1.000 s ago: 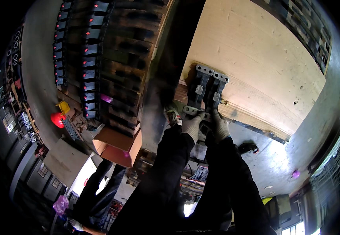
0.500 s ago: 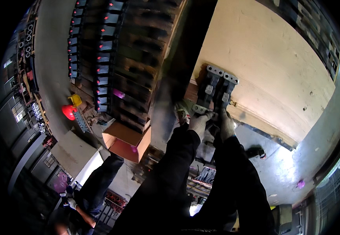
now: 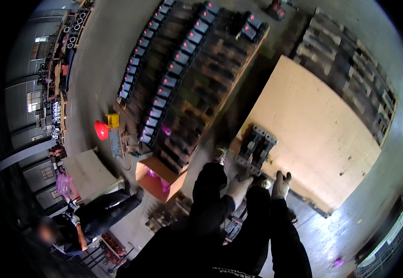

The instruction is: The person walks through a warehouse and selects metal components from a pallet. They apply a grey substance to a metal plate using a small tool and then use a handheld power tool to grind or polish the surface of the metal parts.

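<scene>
Metal parts (image 3: 257, 147) at roomy board's (image 3: 319, 139) edge

Blur hides whether the left hand (image 3: 238, 189) touches the dark metal part (image 3: 252, 147).

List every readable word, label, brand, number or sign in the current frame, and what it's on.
Wearer's dark clothing, lower edge: pale lettering, partly cut off; not transcribed here.
Dark metal parts on the wooden board: no readable marking.
Red-dotted black parts: too small to read any.
</scene>
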Tool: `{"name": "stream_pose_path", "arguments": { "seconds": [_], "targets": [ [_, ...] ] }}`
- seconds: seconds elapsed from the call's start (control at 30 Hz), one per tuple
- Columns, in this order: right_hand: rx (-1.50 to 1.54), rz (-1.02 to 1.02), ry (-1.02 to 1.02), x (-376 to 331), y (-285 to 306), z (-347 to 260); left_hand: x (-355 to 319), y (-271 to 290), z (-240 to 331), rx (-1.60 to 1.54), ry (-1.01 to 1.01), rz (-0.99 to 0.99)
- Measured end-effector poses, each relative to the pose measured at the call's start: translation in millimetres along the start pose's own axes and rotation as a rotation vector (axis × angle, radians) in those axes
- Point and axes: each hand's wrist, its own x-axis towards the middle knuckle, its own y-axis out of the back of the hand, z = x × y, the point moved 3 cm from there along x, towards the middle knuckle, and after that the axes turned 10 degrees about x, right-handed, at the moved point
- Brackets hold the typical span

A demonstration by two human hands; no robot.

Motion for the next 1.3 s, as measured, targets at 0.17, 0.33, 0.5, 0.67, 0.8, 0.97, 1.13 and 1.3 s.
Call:
{"name": "stream_pose_path", "arguments": {
  "seconds": [0.17,0.33,0.5,0.67,0.8,0.97,1.13,1.3],
  "targets": [
    [-0.022,-0.114,-0.022,14.9,-14.4,-46.9,-9.2,22.0,92.6,0.285,-0.481,0.162],
    [0.048,-0.078,0.081,40.2,-40.0,-97.9,48.1,42.1,251.7,0.515,-0.638,0.338],
    [0.079,0.011,0.094,47.2,-75.4,-146.1,203.2,48.3,402.1,0.796,-0.753,0.435],
    [0.143,0.033,-0.004,45.4,-138.3,-152.3,315.3,28.6,518.1,1.082,-0.654,0.536],
    [0.137,-0.016,-0.09,45.2,-199.7,-182.1,364.4,3.2,570.0,1.025,-0.671,0.332],
    [0.144,-0.033,-0.112,46.4,-248.7,-205.4,394.6,-15.6,576.6,0.989,-0.626,0.322],
    [0.209,-0.043,-0.223,46.7,-260.9,-193.4,416.2,-9.1,583.8,0.592,-0.439,0.012],
    [0.246,-0.007,-0.221,45.5,-253.6,-196.4,379.8,-10.5,583.7,0.828,-0.475,0.318]
  ]
}}
